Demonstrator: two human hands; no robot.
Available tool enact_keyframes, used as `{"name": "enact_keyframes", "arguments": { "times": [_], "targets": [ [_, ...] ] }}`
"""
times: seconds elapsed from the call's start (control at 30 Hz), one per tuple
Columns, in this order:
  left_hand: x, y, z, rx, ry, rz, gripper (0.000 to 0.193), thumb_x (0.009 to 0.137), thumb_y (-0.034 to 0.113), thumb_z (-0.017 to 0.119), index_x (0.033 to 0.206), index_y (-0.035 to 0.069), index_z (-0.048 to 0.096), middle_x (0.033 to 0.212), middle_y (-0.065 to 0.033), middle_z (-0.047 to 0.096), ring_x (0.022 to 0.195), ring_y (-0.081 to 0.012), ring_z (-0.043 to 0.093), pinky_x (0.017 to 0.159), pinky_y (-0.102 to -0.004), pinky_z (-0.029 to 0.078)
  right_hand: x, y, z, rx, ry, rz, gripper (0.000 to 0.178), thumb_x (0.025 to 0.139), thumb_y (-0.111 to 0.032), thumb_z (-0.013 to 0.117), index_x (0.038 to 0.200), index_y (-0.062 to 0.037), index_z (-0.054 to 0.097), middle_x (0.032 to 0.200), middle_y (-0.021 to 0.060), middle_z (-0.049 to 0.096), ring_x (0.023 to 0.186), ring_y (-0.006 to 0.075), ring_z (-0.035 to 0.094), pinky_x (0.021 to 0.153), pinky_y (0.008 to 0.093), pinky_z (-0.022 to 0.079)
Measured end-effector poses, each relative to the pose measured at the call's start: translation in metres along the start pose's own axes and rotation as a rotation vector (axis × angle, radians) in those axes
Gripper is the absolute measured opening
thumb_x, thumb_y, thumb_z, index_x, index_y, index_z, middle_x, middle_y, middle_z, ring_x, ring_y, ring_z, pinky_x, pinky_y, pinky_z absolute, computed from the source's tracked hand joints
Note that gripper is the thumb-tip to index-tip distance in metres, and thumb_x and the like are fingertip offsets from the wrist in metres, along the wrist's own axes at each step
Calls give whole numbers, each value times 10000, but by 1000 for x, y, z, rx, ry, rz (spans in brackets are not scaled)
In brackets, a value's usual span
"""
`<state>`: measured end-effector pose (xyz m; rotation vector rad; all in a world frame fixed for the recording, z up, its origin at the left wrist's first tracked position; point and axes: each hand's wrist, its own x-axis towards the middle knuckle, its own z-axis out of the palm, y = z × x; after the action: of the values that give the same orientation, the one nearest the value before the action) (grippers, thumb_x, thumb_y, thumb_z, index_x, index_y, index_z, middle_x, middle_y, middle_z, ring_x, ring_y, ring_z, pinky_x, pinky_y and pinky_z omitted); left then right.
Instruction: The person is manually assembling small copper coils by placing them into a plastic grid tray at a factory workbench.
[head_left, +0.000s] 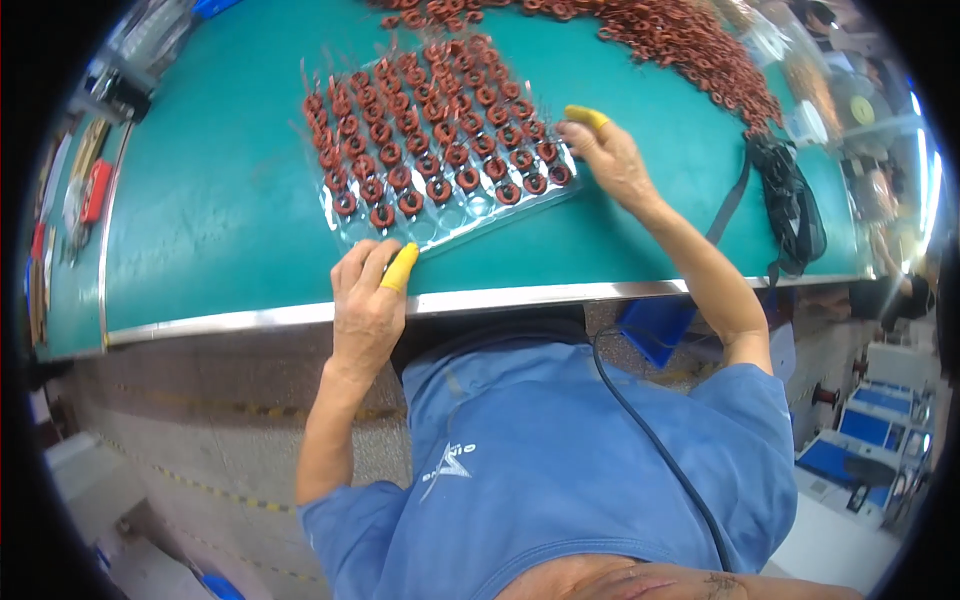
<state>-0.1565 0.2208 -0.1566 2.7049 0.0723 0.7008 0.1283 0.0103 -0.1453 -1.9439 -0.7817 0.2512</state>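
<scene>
A clear plastic tray (pixel 440 228) with round pockets lies on the green table, filled with rows of red-brown ring coils (pixel 427 165) whose wire leads stick up. Along the near edge a few pockets hold no coil. My left hand (pixel 368 300) is closed on the tray's near left corner, a yellow finger cot on one finger. At the tray's right edge, my right hand (pixel 618 168) grips the rim; it too wears a yellow finger cot. The undersides of both hands' grips are hidden. Tray and coils look slightly blurred.
A large heap of loose ring coils (pixel 665 50) spreads over the far right of the green table (pixel 215 190). A black bag with a strap (pixel 785 205) lies at the right. Beyond the left edge is a red tool (pixel 96 190). A blue bin (pixel 655 330) sits below the table edge.
</scene>
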Motion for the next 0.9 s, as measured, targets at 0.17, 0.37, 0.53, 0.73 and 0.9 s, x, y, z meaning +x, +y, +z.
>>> {"name": "enact_keyframes", "arguments": {
  "times": [0.17,0.37,0.53,0.73,0.9],
  "targets": [
    [-14,-21,-11,-2,-53,-47,301,792,-11,576,1087,-23,636,1137,-136,586,1073,-364,510,948,-442,400,-1,-20,26,49,17,161,327,952,-269,543,1124,-1,618,906,76,672,820,157,626,732,286,514],
    [-21,-63,-41,-45,18,-182,255,787,-45,630,1042,-38,634,1043,-138,605,967,-326,536,850,-405,430,8,-33,62,387,-37,66,344,959,-258,519,1119,39,586,890,121,673,786,135,639,731,266,529],
    [-13,-65,-39,-54,50,-127,260,762,-26,660,1021,-18,638,1022,-127,602,951,-334,540,845,-410,417,5,-21,51,512,47,149,317,998,-221,464,1165,31,558,864,107,671,699,106,611,649,226,517],
    [-19,-73,-42,-44,92,-116,260,732,17,711,980,-30,645,1015,-98,603,918,-297,543,789,-399,409,7,-19,59,555,128,199,261,979,-215,496,1090,-7,609,735,30,610,559,84,564,481,181,419],
    [-20,-77,-40,-57,50,-96,262,735,35,703,986,-21,650,1022,-98,595,919,-300,538,793,-407,401,11,-11,55,591,198,201,221,962,-182,526,1033,-3,635,699,18,598,523,64,531,442,176,393]
  ]
}}
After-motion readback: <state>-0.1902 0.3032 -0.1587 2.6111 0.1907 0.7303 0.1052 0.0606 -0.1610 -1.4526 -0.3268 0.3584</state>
